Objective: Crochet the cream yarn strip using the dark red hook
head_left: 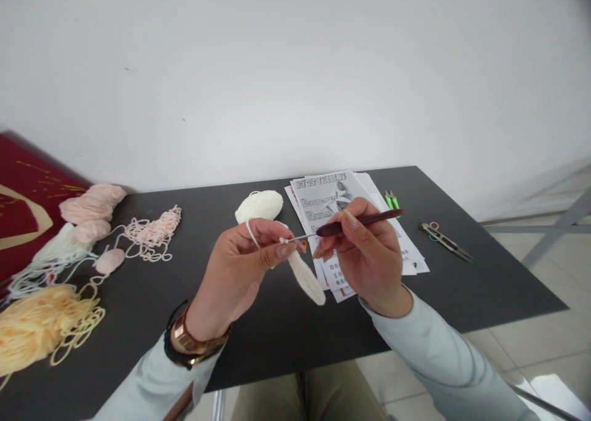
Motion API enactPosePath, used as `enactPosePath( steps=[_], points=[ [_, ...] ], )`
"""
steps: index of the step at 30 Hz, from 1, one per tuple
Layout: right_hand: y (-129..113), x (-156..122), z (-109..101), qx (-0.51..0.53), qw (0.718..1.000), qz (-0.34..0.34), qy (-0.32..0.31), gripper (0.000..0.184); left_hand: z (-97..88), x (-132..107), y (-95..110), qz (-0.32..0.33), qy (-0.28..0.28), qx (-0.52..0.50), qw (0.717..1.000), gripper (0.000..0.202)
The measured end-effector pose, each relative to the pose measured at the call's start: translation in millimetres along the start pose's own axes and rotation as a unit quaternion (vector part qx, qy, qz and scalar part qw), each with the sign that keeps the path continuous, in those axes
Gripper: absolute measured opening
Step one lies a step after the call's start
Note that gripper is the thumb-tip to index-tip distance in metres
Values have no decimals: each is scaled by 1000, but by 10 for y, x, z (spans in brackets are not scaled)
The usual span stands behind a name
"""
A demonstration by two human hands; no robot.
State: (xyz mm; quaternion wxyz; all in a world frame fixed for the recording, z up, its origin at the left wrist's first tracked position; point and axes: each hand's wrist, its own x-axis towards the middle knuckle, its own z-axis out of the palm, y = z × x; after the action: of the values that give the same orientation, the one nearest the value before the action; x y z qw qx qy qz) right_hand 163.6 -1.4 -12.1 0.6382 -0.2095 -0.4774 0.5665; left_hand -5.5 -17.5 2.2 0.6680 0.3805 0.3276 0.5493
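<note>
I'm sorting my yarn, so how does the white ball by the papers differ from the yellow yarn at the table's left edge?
The white ball is wound tight and compact; the yellow yarn lies loose and tangled. The white ball is smaller; the yellow yarn spreads wider. A strand appears to run from the white ball to the left hand. Both rest on the black table.
</note>
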Motion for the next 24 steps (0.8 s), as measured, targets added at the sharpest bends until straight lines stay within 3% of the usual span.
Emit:
enactPosePath(
  steps=[5,12,24],
  points=[
    [9,26,-40,37,998,41,-1,20,1,4,18,-23,-7,-18,1000,10],
    [-26,60,-66,4,999,29,-14,24,-3,-7,38,-66,-9,-8,998,12],
    [-19,-61,-55,-98,986,-137,-3,12,-3,-7,31,-74,8,2,997,11]
  ],
)
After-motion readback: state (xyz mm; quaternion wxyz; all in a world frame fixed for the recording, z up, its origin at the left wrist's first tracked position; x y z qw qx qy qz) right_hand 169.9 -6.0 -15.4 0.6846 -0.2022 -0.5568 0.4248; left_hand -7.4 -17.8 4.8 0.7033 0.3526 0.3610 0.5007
